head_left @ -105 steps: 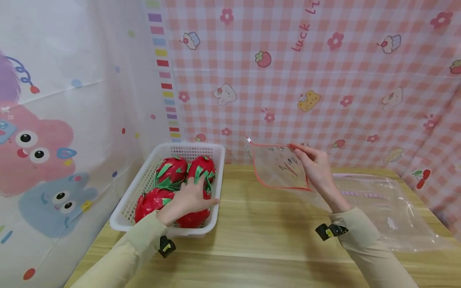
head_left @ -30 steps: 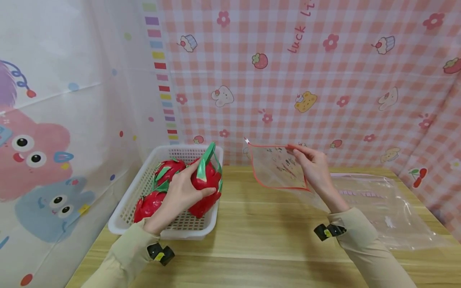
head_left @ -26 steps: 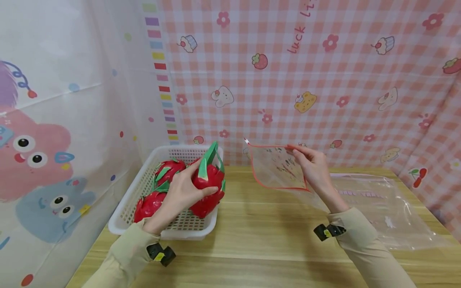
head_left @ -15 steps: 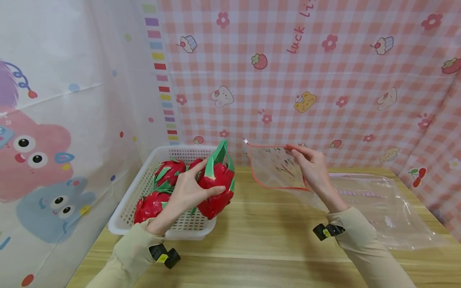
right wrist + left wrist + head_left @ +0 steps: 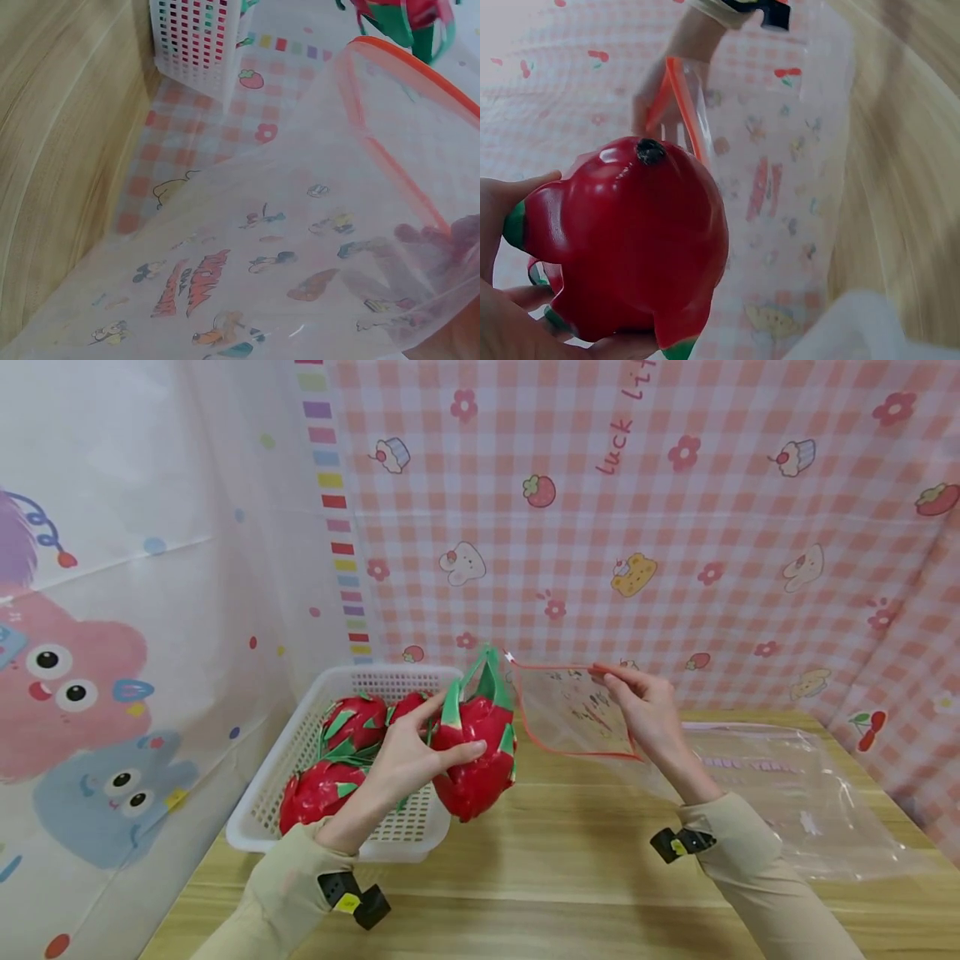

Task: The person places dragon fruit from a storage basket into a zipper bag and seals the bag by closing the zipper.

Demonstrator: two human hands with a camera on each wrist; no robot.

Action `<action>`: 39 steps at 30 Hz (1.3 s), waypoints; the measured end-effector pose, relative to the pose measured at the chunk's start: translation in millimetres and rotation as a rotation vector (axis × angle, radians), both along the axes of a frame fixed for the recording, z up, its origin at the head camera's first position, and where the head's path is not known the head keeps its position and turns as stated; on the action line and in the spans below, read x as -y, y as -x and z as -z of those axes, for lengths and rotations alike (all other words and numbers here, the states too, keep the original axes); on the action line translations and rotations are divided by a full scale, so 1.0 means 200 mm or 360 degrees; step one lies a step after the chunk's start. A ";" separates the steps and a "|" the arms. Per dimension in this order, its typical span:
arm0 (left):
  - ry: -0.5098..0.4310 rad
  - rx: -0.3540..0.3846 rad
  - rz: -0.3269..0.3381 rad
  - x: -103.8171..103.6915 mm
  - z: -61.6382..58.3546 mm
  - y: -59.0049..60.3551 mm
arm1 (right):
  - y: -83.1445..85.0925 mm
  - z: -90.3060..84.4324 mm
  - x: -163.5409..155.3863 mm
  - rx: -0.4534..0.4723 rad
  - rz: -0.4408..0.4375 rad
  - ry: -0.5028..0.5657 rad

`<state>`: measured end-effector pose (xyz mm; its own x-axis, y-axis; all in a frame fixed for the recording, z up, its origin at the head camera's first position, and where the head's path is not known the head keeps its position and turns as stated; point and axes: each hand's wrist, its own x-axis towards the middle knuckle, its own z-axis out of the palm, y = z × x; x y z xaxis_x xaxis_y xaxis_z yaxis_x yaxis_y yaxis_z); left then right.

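Observation:
My left hand point(image 5: 411, 758) grips a red dragon fruit point(image 5: 477, 752) with green scales, held above the table just right of the white basket point(image 5: 277, 793). In the left wrist view the dragon fruit point(image 5: 630, 240) fills the lower left, with my left hand point(image 5: 502, 300) curled round it. My right hand point(image 5: 647, 708) pinches the top rim of a clear zip bag point(image 5: 577, 714) with an orange edge and printed cartoons, held upright close to the fruit. The right wrist view looks through the zip bag point(image 5: 300, 255).
Several more dragon fruits point(image 5: 352, 727) lie in the basket at the left. Another clear plastic bag point(image 5: 795, 793) lies flat on the wooden table point(image 5: 555, 868) at the right. Patterned cloth walls point(image 5: 675, 527) close in the back and left side.
My left hand took a dragon fruit from the basket, lifted it and carried it rightward to the bag's edge. My right hand kept holding the bag in place.

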<state>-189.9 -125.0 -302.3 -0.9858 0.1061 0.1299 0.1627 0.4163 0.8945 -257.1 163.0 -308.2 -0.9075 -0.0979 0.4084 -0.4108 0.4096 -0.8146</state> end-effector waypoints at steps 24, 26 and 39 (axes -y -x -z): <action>-0.0353 0.0273 0.0415 -0.13 -0.03 -0.02 | -0.02 0.00 0.07 -0.0032 0.0011 -0.0077; -0.0337 0.0302 0.0422 -0.13 -0.03 -0.02 | -0.02 0.00 0.08 -0.0033 0.0022 -0.0069; -0.0301 0.0448 0.0397 -0.17 0.01 0.01 | -0.03 0.01 0.08 -0.0062 0.0048 -0.0117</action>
